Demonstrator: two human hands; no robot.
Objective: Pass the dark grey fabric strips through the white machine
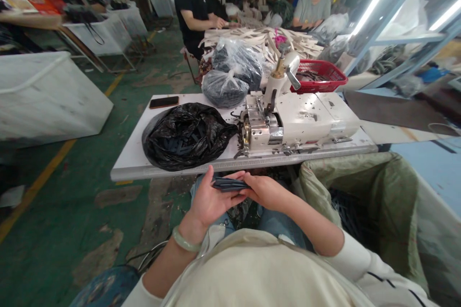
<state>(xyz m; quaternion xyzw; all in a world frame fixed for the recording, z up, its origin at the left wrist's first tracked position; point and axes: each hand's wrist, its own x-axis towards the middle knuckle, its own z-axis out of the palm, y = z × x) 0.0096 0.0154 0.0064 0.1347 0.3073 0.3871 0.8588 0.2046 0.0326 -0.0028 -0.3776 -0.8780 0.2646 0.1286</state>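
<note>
A small stack of dark grey strips [229,184] lies across my left hand [212,201], whose palm faces up with thumb raised and fingers stretched under the strips. My right hand [265,192] pinches the right end of the stack. Both hands are over my lap, just before the front edge of the white table [133,153]. Beyond them on the table sits an open black plastic bag [187,136] with dark strips inside. To its right stands a cream-coloured machine [306,115] with a metal front.
A phone [163,102] and tied clear bags [230,76] lie behind the black bag. A red basket [320,76] stands behind the machine. At right is a green sack [392,192] holding dark strips. Two people sit at a heap of pale strips [259,41].
</note>
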